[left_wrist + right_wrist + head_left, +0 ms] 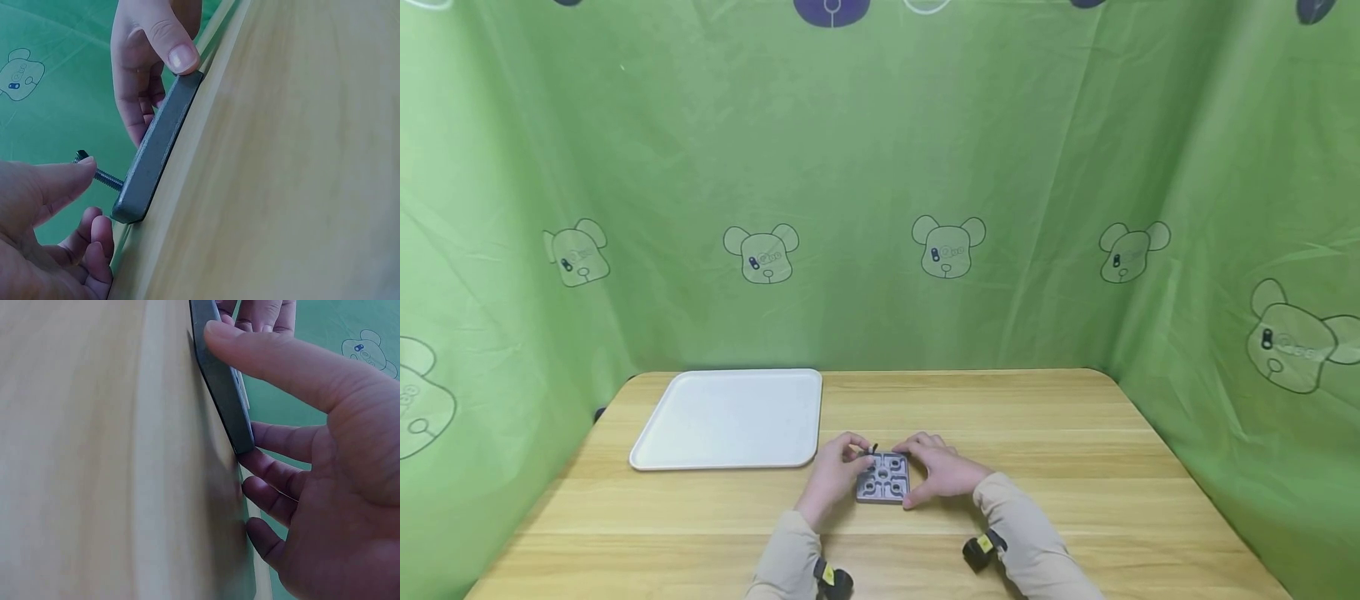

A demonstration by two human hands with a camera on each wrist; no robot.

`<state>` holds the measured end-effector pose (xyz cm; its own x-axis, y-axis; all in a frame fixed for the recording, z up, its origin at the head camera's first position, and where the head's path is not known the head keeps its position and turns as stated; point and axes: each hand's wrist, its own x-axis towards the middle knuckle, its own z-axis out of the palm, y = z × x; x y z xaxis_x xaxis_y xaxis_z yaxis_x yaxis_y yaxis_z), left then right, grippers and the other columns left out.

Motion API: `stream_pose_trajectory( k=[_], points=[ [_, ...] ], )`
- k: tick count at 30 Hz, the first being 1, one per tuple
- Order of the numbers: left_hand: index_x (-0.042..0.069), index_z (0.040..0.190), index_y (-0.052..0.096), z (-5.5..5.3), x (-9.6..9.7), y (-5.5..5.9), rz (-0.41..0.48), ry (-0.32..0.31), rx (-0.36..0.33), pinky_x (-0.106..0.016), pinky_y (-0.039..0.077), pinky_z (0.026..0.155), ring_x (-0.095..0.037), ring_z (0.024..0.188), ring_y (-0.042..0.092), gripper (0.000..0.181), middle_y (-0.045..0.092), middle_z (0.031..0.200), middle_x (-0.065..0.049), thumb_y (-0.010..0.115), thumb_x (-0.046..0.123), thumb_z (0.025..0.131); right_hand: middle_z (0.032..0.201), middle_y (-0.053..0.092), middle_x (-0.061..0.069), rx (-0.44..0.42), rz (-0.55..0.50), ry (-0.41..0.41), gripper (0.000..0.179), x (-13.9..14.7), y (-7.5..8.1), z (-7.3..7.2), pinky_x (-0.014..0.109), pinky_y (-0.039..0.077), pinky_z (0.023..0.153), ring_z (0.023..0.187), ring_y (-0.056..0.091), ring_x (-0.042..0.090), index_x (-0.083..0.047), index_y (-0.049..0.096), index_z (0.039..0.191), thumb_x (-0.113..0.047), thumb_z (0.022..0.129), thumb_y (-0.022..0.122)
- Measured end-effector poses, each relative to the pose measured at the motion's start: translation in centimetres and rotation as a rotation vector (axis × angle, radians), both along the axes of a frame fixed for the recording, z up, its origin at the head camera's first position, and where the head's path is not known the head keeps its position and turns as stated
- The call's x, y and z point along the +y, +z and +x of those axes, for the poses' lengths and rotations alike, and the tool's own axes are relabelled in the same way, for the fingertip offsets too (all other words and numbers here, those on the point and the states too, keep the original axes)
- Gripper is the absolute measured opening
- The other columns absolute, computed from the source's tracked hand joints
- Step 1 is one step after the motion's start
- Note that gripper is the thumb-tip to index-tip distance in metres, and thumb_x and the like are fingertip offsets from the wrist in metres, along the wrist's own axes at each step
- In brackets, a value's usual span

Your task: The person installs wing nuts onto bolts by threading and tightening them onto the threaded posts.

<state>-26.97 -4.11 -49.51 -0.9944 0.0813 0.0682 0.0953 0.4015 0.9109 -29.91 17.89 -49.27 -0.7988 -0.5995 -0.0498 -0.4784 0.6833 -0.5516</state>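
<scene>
We had a small square plate [883, 488] lying flat, or very nearly so, near the front of the tabletop [1075, 425], its recessed, holed face up; whether its underside fully touched the wood, we could not tell. At its far-left corner stood a screw [109, 180], with a good length of thread showing above the plate. The plate's edge hid the tip from us, so we could not say how deep it sat.

Our left hand [830, 477] pinched the screw near its head between thumb and forefinger, the other fingers curled loosely below. Our right hand [949, 473] gripped the plate at its right side, thumb on the near edge and fingertips at the far corner.

We judged the step in hand to be working the screw at that corner hole, either seating it or backing it out; the pose alone did not tell us which. The next move seemed to call for a firm right grip, so that the plate would not turn along with the screw, and for small twists of the left fingers with the shank kept square to the face.

Beyond the left hand, well clear of the plate, lay a white tray [730, 421]. Green curtains [850, 150] with bear-head outlines enclosed the tabletop.
</scene>
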Motion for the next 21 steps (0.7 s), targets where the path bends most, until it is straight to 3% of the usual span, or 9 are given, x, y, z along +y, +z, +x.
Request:
stream_pose_trajectory(
  k=[7,21],
  points=[
    [0.007,0.103,0.066,-0.01,0.03,0.09,-0.005,0.001,-0.018,-0.026,0.042,0.065,-0.017,0.077,0.051,0.017,0.058,0.086,-0.008,0.068,0.008,0.086,0.134,0.049,0.007,-0.007,0.000,-0.004,0.088,-0.09,0.14,0.13,0.058,0.034,0.104,0.123,0.043,0.029,-0.011,0.049,0.138,-0.046,0.065,0.083],
    [0.009,0.104,0.067,-0.18,0.04,-0.20,-0.052,-0.018,0.017,-0.028,0.040,0.067,-0.017,0.076,0.051,0.017,0.059,0.083,-0.009,0.068,0.010,0.087,0.133,0.049,0.009,-0.004,0.005,0.008,0.088,-0.14,0.43,0.14,0.059,0.033,0.103,0.123,0.042,0.029,-0.009,0.049,0.138,-0.044,0.065,0.084]
  ],
)
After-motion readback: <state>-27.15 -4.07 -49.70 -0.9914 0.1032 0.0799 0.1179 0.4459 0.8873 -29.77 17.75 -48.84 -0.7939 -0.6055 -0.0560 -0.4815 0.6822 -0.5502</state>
